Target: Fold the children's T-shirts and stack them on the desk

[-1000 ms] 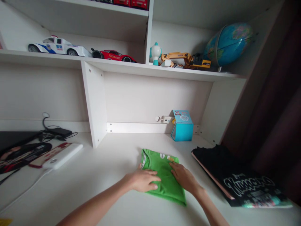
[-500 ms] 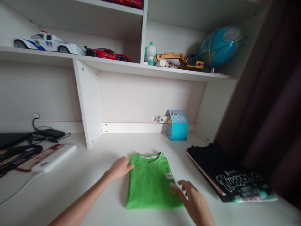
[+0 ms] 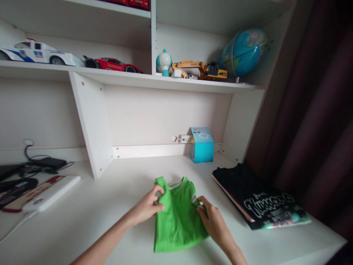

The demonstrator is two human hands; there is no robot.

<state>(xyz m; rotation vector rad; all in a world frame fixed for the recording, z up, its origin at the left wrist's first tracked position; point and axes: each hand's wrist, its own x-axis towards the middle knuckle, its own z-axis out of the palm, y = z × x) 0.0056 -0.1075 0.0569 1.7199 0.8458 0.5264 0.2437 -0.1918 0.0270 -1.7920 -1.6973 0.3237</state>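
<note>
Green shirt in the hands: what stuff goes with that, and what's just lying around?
For the job:
- green shirt
- left hand and right hand, holding it
- maybe the folded black shirt

Just there:
- blue calendar
- globe
- red toy car
- yellow toy excavator

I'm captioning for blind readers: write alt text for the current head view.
Left hand and right hand pinch opposite sides of a green shirt on a white desk. A folded black shirt lies at right; a globe sits shelved above.

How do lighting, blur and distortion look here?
Head view: dim light, the dark purple fabric curtain in shadow; head view: no glare on the green cloth shirt, but coloured print on the folded black garment smears; head view: the round blue globe looks stretched.
</note>
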